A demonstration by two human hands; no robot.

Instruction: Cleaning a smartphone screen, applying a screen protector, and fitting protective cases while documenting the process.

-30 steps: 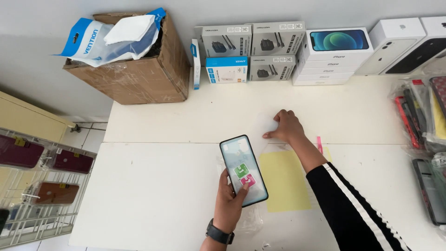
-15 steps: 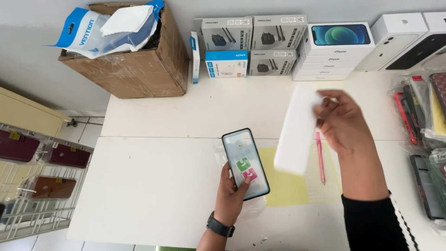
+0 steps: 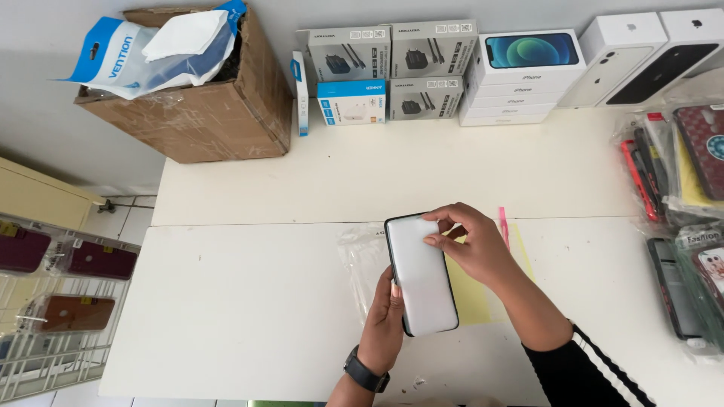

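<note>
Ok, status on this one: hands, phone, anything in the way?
Left hand grips phone from below. Right hand fingers on white sheet covering its screen. Clear plastic bag and yellow sheet lie underneath, nothing blocking.

Phone: white face, black rim. Sheet yellow. Pen pink. Surface white. Box brown. Sleeve black, white stripes. Watch black.

Right hand, raised off to the right with a white sheet half a second ago, now sits at the phone in the left hand. The sheet lies over the phone's face, hiding the coloured screen seen earlier. Phone is slightly higher and further right over the worktop.
</note>
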